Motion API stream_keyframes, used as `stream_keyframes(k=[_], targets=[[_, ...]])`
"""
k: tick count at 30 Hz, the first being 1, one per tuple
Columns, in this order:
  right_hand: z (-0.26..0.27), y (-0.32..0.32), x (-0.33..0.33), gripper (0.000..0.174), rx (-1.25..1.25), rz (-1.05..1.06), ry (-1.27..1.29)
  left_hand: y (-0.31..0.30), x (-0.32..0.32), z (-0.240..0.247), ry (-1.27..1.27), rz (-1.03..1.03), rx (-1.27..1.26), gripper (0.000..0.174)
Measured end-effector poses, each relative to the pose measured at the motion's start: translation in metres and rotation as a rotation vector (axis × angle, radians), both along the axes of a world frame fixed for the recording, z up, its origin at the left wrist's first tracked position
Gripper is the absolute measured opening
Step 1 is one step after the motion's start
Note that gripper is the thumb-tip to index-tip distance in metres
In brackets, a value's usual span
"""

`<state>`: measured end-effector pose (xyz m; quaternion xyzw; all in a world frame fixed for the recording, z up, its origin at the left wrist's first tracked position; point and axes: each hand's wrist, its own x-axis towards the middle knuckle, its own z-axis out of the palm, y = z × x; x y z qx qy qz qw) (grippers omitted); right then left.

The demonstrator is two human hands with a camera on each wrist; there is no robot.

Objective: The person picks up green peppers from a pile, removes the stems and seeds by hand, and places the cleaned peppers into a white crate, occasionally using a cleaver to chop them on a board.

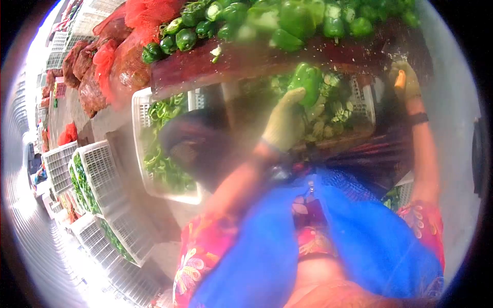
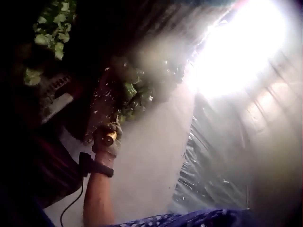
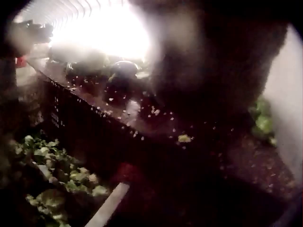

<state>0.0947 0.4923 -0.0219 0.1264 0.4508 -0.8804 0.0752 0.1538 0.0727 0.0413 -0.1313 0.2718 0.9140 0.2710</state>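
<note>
gripping a green pepper, left hand shows only in head view; right hand grip unclear.

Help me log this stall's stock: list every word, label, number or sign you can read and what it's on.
No text is readable in any view.
The green pepper in the left hand, the orange thing in the right hand, the white crates and the red mesh sacks show no print.
A pinkish tag at far left is too blurred to read.
</note>
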Motion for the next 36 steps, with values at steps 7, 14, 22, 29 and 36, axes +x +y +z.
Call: stream_keyframes(k=[7,14,22,29,36], targets=[[0.072,-0.143,0.074,0.033,1.303,0.069,0.292,-0.015,0.016,-0.017,0.44,-0.169,-0.851,0.03],[0.101,-0.24,0.107,0.042,1.619,0.178,0.804,-0.02,0.029,-0.023,0.626,0.051,-0.864,0.027],[0.037,-0.26,0.077,0.037,1.563,0.042,0.777,0.015,-0.017,-0.096,0.138,0.053,-0.342,0.027],[0.046,-0.266,0.073,0.038,1.525,0.251,0.63,-0.002,-0.013,-0.061,0.21,0.081,-0.683,0.024],[0.051,-0.265,0.058,0.039,1.665,0.261,0.777,-0.003,-0.03,-0.079,0.234,0.109,-1.049,0.025]])
